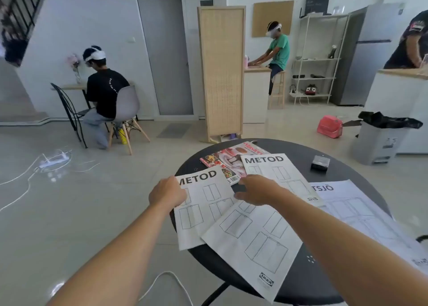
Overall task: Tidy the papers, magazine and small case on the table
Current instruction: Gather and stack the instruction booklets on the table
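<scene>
The left hand is pinching the left edge of a METOD instruction sheet that is hanging over the rim of the round black table, while the right hand is lying flat, fingers spread, across the overlapping sheets. A careless tug is likely to drag the magazine along or spill sheets onto the glossy tiled floor — the small dark case is sitting well apart, near the far right edge. Around it, other people are working at their own tables.

The left hand covers the left METOD sheet's first letter; the right hand hides where the papers overlap. At three o'clock another sheet shows only "TSJÖ" — its corner leaves the frame. The small case, at one o'clock, is too blurred to read — so is the magazine title.
</scene>
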`<act>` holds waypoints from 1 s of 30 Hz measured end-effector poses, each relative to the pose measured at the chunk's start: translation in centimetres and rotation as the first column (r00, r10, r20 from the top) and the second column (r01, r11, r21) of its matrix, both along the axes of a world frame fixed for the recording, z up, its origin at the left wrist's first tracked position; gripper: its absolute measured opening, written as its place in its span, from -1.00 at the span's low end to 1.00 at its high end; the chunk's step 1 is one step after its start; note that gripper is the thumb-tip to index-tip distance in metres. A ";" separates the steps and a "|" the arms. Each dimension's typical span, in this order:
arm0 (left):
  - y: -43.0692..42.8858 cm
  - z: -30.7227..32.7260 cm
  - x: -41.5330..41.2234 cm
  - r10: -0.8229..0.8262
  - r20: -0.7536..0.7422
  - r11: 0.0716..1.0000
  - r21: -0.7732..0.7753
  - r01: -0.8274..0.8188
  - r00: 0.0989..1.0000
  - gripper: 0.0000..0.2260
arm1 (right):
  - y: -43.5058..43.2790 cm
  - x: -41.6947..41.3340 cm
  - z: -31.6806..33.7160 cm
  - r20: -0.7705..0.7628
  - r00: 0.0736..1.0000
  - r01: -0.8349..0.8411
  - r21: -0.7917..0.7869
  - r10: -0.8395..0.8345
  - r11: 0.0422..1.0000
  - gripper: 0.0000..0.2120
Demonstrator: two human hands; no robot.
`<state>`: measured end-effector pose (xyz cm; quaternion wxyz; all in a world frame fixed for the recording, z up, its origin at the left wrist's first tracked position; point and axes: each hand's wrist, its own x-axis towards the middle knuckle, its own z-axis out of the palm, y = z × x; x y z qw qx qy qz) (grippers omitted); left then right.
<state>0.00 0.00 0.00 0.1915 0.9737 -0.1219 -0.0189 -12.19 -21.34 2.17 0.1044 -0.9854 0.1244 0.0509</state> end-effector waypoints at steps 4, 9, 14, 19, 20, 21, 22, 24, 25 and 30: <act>1.2 -1.3 0.6 0.097 -0.080 0.995 0.002 -0.097 0.992 -0.87 | 1.5 2.4 -1.2 -0.048 0.999 -0.004 0.005 0.005 1.000 -0.53; 2.2 -2.5 1.1 0.162 -0.165 0.987 0.006 -0.163 0.973 -0.68 | 2.3 4.6 -2.3 -0.120 0.993 0.003 -0.012 -0.004 1.000 -0.49; 2.6 -3.8 1.8 0.127 -0.261 0.986 -0.076 -0.152 0.957 -0.73 | 3.1 6.2 -2.7 -0.141 0.990 -0.008 -0.003 0.007 1.000 -0.47; 2.5 -3.6 2.2 0.124 -0.267 0.979 -0.123 -0.161 0.956 -0.78 | 4.0 7.3 -3.1 -0.102 0.995 0.009 -0.010 -0.010 1.000 -0.51; 2.4 -3.6 2.2 0.127 -0.261 0.976 -0.139 -0.167 0.957 -0.81 | 4.2 7.3 -3.1 -0.092 0.996 0.018 -0.007 -0.018 1.000 -0.52; 2.4 -3.7 2.3 0.128 -0.262 0.973 -0.153 -0.172 0.957 -0.84 | 4.2 7.3 -3.1 -0.083 0.996 0.028 0.000 -0.028 1.000 -0.53; 2.3 -3.7 2.3 0.128 -0.264 0.969 -0.170 -0.177 0.956 -0.89 | 4.3 7.3 -3.0 -0.073 0.996 0.043 0.021 -0.042 0.999 -0.56; 2.3 -3.8 2.2 0.133 -0.280 0.963 -0.192 -0.191 0.951 -0.97 | 4.4 7.2 -3.0 -0.026 0.997 0.077 0.094 -0.075 0.993 -0.62; 2.2 -3.9 2.1 0.134 -0.284 0.960 -0.200 -0.195 0.949 -0.90 | 4.4 7.2 -3.0 0.011 0.996 0.090 0.132 -0.092 0.987 -0.66; 2.3 -4.1 1.6 0.161 -0.293 0.939 -0.247 -0.238 0.942 -0.63 | 5.4 6.9 -1.6 0.181 0.969 0.111 0.294 -0.169 0.949 -0.59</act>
